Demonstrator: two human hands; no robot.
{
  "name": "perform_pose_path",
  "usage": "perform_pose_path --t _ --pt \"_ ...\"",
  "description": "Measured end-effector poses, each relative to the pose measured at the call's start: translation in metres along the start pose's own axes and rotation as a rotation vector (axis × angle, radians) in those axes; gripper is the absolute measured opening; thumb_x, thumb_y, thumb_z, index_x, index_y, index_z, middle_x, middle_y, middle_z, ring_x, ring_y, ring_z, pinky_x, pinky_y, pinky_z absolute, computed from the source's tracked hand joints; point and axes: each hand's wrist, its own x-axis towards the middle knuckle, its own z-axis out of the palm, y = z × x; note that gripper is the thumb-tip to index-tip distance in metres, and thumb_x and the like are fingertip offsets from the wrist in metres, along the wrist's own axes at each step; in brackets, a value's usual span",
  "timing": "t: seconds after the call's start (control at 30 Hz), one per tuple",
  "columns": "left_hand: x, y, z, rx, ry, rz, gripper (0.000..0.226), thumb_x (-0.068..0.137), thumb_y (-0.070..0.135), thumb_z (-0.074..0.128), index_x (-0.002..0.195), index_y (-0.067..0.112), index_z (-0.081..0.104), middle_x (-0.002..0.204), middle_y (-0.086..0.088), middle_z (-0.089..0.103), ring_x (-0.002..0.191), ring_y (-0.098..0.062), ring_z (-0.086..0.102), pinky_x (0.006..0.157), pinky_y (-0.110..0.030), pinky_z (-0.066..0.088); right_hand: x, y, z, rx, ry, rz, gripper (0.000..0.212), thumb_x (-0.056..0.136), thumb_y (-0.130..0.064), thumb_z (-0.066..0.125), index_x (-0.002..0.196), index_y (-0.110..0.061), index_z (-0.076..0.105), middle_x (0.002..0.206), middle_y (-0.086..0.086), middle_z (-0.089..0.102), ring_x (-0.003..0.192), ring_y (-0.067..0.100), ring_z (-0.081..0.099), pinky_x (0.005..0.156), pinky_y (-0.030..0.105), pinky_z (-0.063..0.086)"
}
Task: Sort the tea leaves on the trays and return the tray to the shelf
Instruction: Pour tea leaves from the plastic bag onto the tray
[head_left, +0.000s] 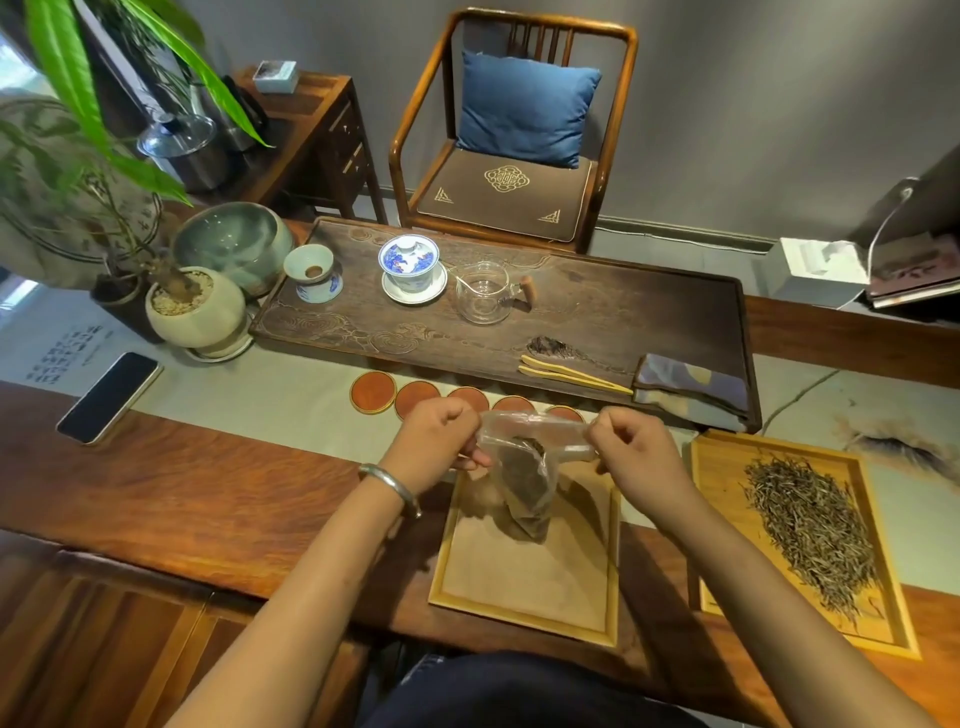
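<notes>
A clear plastic bag (527, 478) with dark tea leaves in it hangs above a light wooden tray (524, 587) that lies in front of me. My left hand (441, 447) pinches the bag's top edge at its left end. My right hand (636, 447) pinches the same edge at its right end, so the mouth is stretched between them. To the right, a second wooden tray (719, 483) holds a spread pile of thin grey-green tea leaves (813, 525).
A dark carved tea board (597, 312) beyond the trays carries a lidded cup (413, 267), glass pitcher (483, 293), strainer, tongs (574, 375) and folded cloth (691, 389). Round red coasters (415, 399) line its near edge. A phone (109, 397) and potted plants stand left; a chair stands behind.
</notes>
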Motion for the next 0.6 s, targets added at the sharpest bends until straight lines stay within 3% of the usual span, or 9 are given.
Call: perform_pose_path --t 0.13,0.23,0.33,0.43,0.5,0.6 --pt "0.001 0.000 -0.005 0.017 0.028 0.023 0.032 0.089 0.004 0.047 0.059 0.011 0.053 0.054 -0.001 0.057 0.054 -0.008 0.065 0.050 -0.019 0.051 -0.004 0.002 -0.004 -0.206 0.146 -0.179 0.024 0.079 -0.020 0.057 0.057 -0.015 0.050 0.050 -0.008 0.045 0.052 0.004 0.046 0.049 0.021 0.036" --pt "0.005 -0.001 0.000 -0.090 0.028 -0.019 0.031 0.091 0.005 0.045 0.061 0.010 0.052 0.054 0.001 0.055 0.054 -0.005 0.064 0.051 -0.018 0.051 -0.011 0.003 0.005 -0.119 0.138 -0.211 0.024 0.080 -0.045 0.051 0.073 -0.022 0.053 0.065 -0.006 0.053 0.062 0.004 0.050 0.052 0.017 0.039" --pt "0.009 -0.004 0.002 -0.141 0.044 -0.056 0.032 0.092 0.008 0.043 0.062 0.012 0.051 0.055 0.002 0.057 0.058 -0.008 0.067 0.054 -0.020 0.053 -0.021 0.026 0.018 -0.043 0.004 -0.051 0.056 0.066 -0.069 0.055 0.108 -0.033 0.047 0.100 -0.007 0.055 0.087 0.008 0.055 0.067 0.020 0.048" --pt "0.010 -0.007 0.003 -0.163 0.026 -0.069 0.031 0.094 0.014 0.045 0.063 0.014 0.052 0.056 0.006 0.060 0.060 -0.007 0.067 0.059 -0.024 0.053 -0.032 0.051 0.038 -0.214 -0.148 0.068 0.106 0.045 -0.086 0.063 0.133 -0.044 0.023 0.127 -0.025 0.036 0.108 -0.002 0.046 0.083 0.017 0.042" --pt "0.009 -0.007 0.004 -0.179 -0.012 -0.077 0.031 0.094 0.026 0.050 0.065 0.016 0.053 0.058 0.006 0.063 0.065 -0.009 0.067 0.062 -0.025 0.053 -0.032 0.062 0.056 -0.289 -0.182 0.069 0.114 0.043 -0.085 0.066 0.137 -0.044 0.015 0.127 -0.028 0.029 0.113 -0.004 0.040 0.088 0.018 0.039" --pt "0.010 -0.008 0.004 -0.253 -0.021 -0.174 0.039 0.091 0.043 0.049 0.062 0.019 0.055 0.058 0.002 0.063 0.063 -0.013 0.067 0.064 -0.027 0.054 -0.022 0.071 0.074 -0.299 -0.163 0.072 0.093 0.059 -0.069 0.072 0.133 -0.030 0.029 0.127 -0.017 0.046 0.108 0.004 0.051 0.083 0.019 0.047"
